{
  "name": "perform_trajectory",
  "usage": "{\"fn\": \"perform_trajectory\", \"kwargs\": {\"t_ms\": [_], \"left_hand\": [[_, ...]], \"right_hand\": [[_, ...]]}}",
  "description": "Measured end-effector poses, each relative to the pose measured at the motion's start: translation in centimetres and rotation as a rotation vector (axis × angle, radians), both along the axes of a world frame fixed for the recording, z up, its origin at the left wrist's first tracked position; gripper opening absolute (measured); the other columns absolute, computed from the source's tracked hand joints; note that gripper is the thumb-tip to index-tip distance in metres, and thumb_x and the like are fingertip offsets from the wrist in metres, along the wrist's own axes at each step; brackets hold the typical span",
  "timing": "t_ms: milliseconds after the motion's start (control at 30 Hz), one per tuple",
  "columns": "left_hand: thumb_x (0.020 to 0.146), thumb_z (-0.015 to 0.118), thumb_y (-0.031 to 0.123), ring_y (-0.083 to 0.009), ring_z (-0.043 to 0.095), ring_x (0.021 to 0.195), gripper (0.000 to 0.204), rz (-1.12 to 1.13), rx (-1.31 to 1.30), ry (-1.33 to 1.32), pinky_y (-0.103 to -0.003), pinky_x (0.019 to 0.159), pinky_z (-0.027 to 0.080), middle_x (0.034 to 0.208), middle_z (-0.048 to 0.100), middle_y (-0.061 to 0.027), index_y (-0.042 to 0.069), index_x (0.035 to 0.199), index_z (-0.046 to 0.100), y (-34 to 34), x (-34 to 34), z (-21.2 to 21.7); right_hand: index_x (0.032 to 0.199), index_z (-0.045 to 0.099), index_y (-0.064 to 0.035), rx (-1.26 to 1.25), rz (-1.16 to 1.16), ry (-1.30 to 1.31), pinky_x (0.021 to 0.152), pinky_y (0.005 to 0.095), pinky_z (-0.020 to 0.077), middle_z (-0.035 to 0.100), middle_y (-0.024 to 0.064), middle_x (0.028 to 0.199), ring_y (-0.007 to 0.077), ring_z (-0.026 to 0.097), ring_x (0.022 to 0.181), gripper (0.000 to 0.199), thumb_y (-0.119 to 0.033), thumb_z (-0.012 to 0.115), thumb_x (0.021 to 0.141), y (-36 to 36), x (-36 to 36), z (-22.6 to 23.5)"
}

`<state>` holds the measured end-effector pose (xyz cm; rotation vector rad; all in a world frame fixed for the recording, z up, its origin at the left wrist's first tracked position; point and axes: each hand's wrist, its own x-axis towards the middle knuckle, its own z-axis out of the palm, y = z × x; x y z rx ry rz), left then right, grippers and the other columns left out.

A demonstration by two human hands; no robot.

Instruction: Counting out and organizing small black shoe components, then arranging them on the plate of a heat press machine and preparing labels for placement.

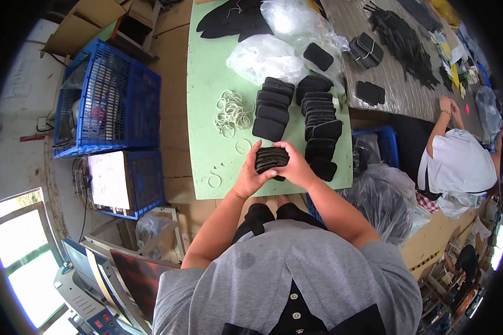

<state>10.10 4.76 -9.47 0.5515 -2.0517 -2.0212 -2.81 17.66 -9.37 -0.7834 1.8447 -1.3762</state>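
Between half-curled hands (248,174) (298,168), a stack of black pieces (271,159)

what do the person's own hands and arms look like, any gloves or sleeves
The left hand and right hand are bare, with no gloves. The forearms are uncovered, and no watch or bracelet shows. Short, plain grey sleeves cover the upper arms.

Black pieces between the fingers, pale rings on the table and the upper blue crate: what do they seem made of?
Black pieces: perhaps foam or fabric; thin, dull layers with little sheen.
Pale rings: probably rubber, smooth-looking; thin, uneven loops.
Blue crate: likely moulded plastic, fairly smooth, evenly coloured, with regular lattice openings.
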Motion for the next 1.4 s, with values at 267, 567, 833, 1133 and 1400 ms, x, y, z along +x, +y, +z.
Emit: {"fn": "perform_trajectory", "kwargs": {"t_ms": [267,567,833,1133,1400], "left_hand": [[0.092,0.06,0.05,-0.0228,0.064,0.103,0.054,0.133,1.021,0.087,-0.036,0.091,0.052,0.113,0.065,-0.0072,0.007,0.125,0.057,1.5,0.5,2.4],[0.09,0.068,0.022,-0.0242,0.063,0.097,0.038,0.241,-0.298,-0.246,-0.036,0.088,0.05,0.107,0.064,-0.0153,-0.002,0.116,0.056,-2.1,1.5,3.3],[0.094,0.059,0.026,-0.0419,0.024,0.141,0.055,-0.23,-0.913,-0.331,-0.047,0.116,0.022,0.152,0.023,-0.0258,0.001,0.14,0.04,4.1,-0.4,8.2],[0.098,0.037,0.059,-0.0358,0.033,0.14,0.079,-0.016,0.642,-0.056,-0.047,0.115,0.029,0.155,0.025,-0.0228,0.005,0.153,0.018,-0.1,1.8,2.9],[0.096,0.04,0.062,-0.0317,0.05,0.126,0.081,-0.001,1.094,0.021,-0.042,0.108,0.04,0.14,0.046,-0.0212,0.003,0.149,0.025,0.6,1.7,0.2]], "right_hand": [[0.14,0.04,-0.0069,-0.527,-0.045,-1.213,0.103,0.0424,0.0453,0.054,0.0171,0.132,0.0275,0.057,0.117,0.079,-0.067,0.046,0.089,-2.4,2.3,2.1],[0.143,0.035,-0.0032,-0.239,-0.089,-0.842,0.099,0.0361,0.0468,0.051,0.0123,0.13,0.0191,0.054,0.115,0.065,-0.034,0.065,0.093,-2.7,4.6,0.9],[0.139,0.036,-0.005,-0.131,-0.034,-0.541,0.096,0.0339,0.0478,0.053,0.014,0.128,0.022,0.056,0.114,0.061,0.0,0.066,0.085,-1.1,3.0,-0.8],[0.128,0.051,-0.0052,-0.261,0.274,-0.901,0.101,0.0339,0.0439,0.056,0.0085,0.12,0.0207,0.057,0.113,0.054,0.018,0.055,0.079,0.5,1.8,3.1],[0.134,0.046,-0.0088,-0.36,0.306,-1.426,0.1,0.0391,0.0466,0.054,0.005,0.123,0.0208,0.055,0.117,0.055,0.012,0.06,0.084,0.9,2.3,4.5]]}}
